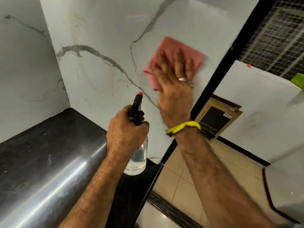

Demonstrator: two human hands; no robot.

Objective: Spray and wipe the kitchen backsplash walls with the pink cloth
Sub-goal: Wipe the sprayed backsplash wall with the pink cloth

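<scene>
My right hand (175,83) presses the pink cloth (171,46) flat against the white marble backsplash wall (102,30), near the wall's right edge. Its fingers are straight and spread over the cloth, and the hand is blurred. A ring and a yellow wristband show on that arm. My left hand (126,130) grips the neck of a clear spray bottle (137,158) with a black trigger head and red nozzle tip. The bottle hangs upright below the cloth, over the counter's right end. Brown streaks and specks mark the wall to the left of the cloth.
A black stone counter (49,145) with a glossy rounded front edge runs along the lower left. A second marble wall (24,63) meets the first at the corner. Right of a black frame (218,60) are a tiled floor, a cardboard box (217,116) and a white appliance (263,112).
</scene>
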